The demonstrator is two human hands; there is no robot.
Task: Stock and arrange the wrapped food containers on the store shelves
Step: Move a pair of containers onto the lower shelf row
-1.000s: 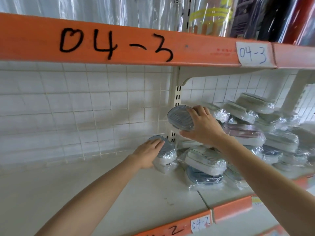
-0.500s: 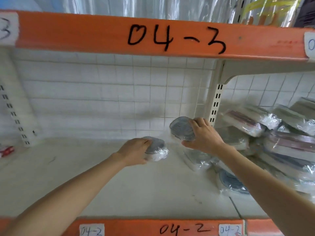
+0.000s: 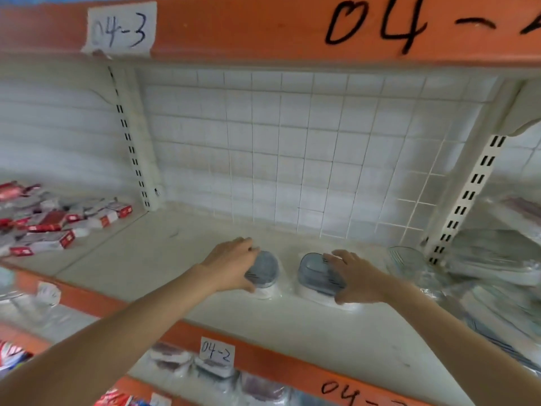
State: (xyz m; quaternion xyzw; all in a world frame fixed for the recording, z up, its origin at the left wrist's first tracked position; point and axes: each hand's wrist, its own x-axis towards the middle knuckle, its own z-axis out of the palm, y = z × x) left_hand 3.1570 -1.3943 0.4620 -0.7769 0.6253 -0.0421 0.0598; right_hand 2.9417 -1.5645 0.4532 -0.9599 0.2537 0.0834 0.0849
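A: Status of the two containers?

B: Both stand on the shelf (image 3: 164, 253), side by side near the back wall, a narrow gap between them. The left container (image 3: 265, 272) is upright, dark lid up, wrap bunched at its base. The right container (image 3: 319, 276) sits in the same attitude, just beside it.

A: Grip state?

B: The left hand (image 3: 231, 266) holds the left container from its left side, fingers curled over the lid, thumb low at the near edge. The right hand (image 3: 358, 276) holds the right container from its right side — fingers across the lid, thumb at the near base. Both forearms reach in from below, palms down, wrists roughly level.

A: Procedure for the step in hand?

B: Judged as placement and alignment. Seat each base flat, square the near edges on one line, close the gap evenly. Release only when neither container rocks on its wrap. The loose pile (image 3: 494, 259) at right is the likely next source — keep the row clear of it.
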